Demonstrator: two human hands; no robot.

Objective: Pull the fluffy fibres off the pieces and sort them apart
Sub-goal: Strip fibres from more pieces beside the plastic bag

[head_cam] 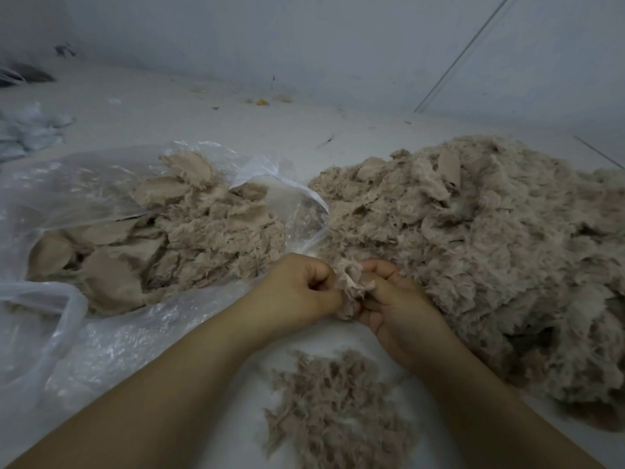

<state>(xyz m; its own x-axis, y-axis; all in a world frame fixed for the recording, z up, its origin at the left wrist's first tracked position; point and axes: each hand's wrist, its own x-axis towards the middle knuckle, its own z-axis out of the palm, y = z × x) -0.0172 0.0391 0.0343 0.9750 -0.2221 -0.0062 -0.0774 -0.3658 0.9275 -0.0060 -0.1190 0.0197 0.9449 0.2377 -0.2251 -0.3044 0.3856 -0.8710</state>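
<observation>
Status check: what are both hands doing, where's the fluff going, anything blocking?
Left hand and right hand both pinch one fluffy piece. Pulled fibres heaped just below the hands. Big pile right, bagged pieces left. Nothing blocking.

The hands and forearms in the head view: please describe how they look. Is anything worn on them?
Both the left hand and the right hand are bare: no gloves, rings, watch or bracelet can be seen. Both forearms are also bare up to the bottom edge of the picture, with no sleeve in view. The fingernails that show look short and unpainted.
</observation>
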